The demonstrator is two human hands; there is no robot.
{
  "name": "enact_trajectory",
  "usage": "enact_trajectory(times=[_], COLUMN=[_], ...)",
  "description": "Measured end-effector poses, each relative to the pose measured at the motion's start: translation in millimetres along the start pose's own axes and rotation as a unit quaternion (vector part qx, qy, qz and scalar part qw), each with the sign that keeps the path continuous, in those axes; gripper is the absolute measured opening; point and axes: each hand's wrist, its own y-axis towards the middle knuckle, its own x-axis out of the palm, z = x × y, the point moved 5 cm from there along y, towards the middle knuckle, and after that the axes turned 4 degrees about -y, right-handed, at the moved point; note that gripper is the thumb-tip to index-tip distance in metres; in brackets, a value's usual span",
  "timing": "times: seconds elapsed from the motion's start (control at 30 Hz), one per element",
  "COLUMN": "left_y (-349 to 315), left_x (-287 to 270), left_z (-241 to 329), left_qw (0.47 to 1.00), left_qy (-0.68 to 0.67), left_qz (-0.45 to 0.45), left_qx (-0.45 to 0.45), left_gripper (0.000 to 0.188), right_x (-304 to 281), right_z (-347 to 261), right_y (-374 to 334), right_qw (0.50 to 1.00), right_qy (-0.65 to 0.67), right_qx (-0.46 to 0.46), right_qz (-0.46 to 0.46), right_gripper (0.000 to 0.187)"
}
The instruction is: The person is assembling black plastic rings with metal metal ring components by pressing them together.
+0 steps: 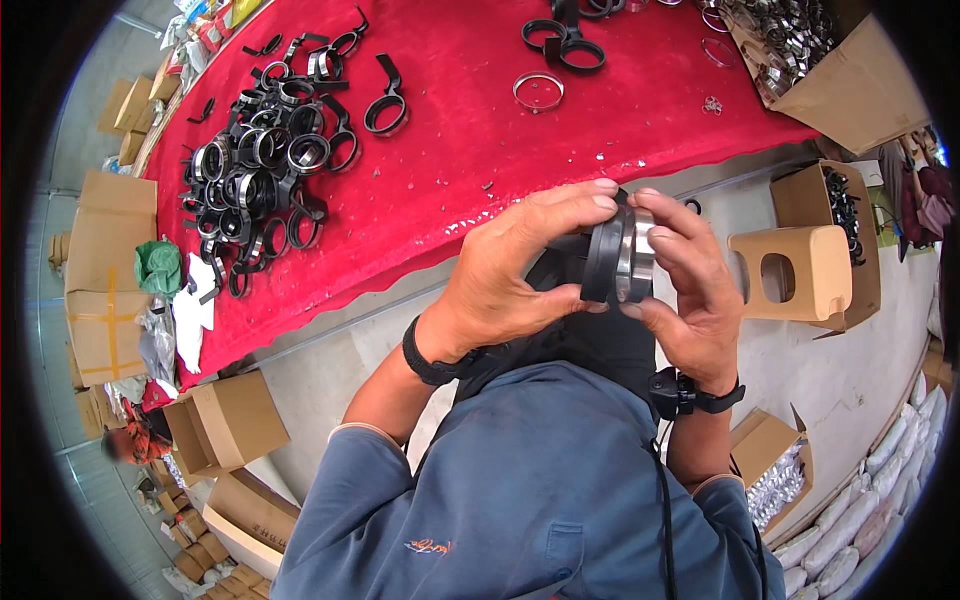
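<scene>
Black ring holder (602,264), matte, and the shiny silver metal band (638,262) are together before the near edge of the red-covered table (440,165). Left hand (500,272) pinches the holder, right hand (702,300) the band. Fingers partly cover both rims; their openings are hidden.

Workshop, small-parts kind. Beyond the grip of left hand (500,265) and right hand (702,290): red-covered worktable (450,120). Far left of grip, heaped black ring clamps (245,190); far right, open carton (855,90) of metal rings (785,45); near right, pale sacks (872,500) stacked.
</scene>
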Motion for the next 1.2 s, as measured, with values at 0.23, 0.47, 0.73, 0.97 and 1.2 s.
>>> enact_trajectory(times=[0.23,0.47,0.73,0.97,1.2], left_y=[3,2,6,8,16], left_x=[2,3,2,4,16], left_z=[1,2,9,6,-4], left_qw=[0.998,0.996,0.99,0.998,0.981], left_qy=[0.048,0.067,0.109,0.049,-0.173], left_qz=[0.006,0.016,0.015,0.026,-0.076], left_qx=[0.046,0.056,0.084,0.029,-0.036], left_gripper=[0.084,0.08,0.072,0.072,0.093], right_x=[9,11,15,15,-2], right_z=[-2,3,0,-9,10], right_y=[3,2,5,8,27], right_qw=[0.999,0.999,0.998,0.993,0.99], right_qy=[-0.022,-0.007,0.026,-0.104,0.03], right_qx=[0.015,0.019,0.044,-0.028,0.066], right_qz=[0.023,0.03,0.036,0.049,0.124], right_gripper=[0.075,0.073,0.071,0.075,0.053])
